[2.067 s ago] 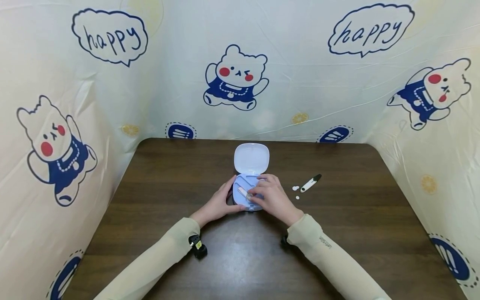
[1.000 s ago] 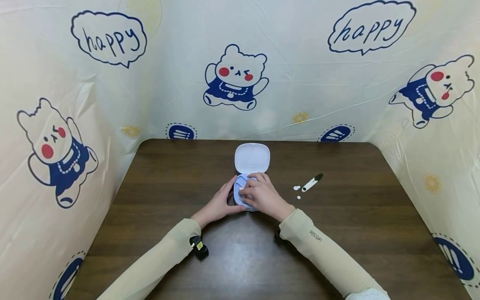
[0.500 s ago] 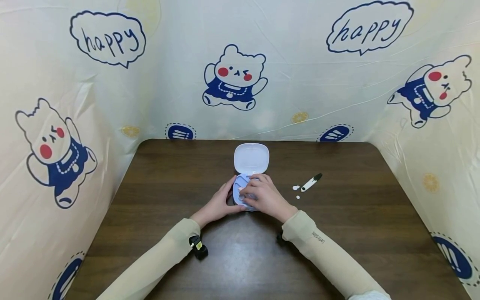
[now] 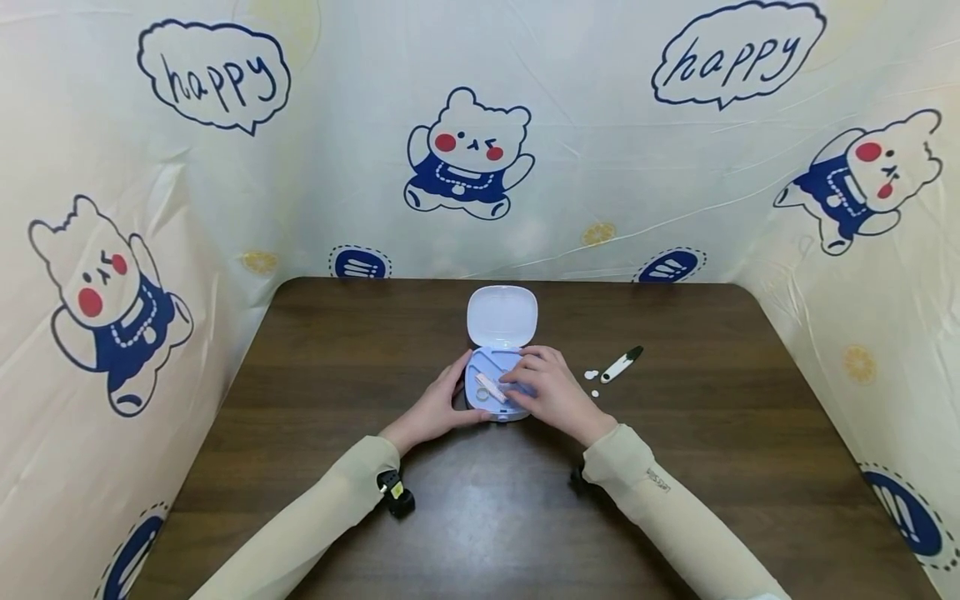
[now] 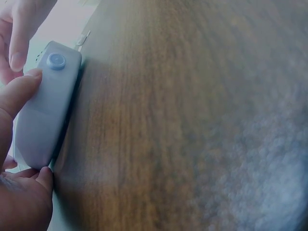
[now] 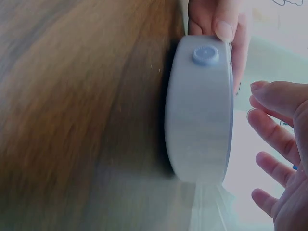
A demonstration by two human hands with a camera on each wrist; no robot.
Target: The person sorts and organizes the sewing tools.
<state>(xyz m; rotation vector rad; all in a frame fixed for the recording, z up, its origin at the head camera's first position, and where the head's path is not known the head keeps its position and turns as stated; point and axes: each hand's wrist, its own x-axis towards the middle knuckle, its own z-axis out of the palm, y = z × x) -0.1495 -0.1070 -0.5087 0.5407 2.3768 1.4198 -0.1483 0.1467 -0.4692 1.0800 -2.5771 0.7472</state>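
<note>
A pale blue plastic case (image 4: 517, 408) stands on the table with its lid (image 4: 502, 317) tipped back. My left hand (image 4: 435, 408) grips the case's left side, thumb at the front and fingers along the side. Inside the case lie a small white-and-pink stick (image 4: 491, 387) and a small round, ring-like piece (image 4: 483, 394). Over the case's right part hovers my right hand (image 4: 558, 400); in the right wrist view its fingers (image 6: 274, 134) are loosely bent and apart, holding nothing. A round button (image 6: 206, 55) sits on the case's front wall.
To the right of the case lie a slim white tool with a black end (image 4: 622, 364) and a few small white discs (image 4: 592, 375). The dark wooden table (image 4: 480, 517) meets a printed cloth (image 4: 570, 167) at the back and sides.
My right hand was pinching at the stick and working over the case's left part; it has now let go and drawn back to the right. The left hand stays put.
</note>
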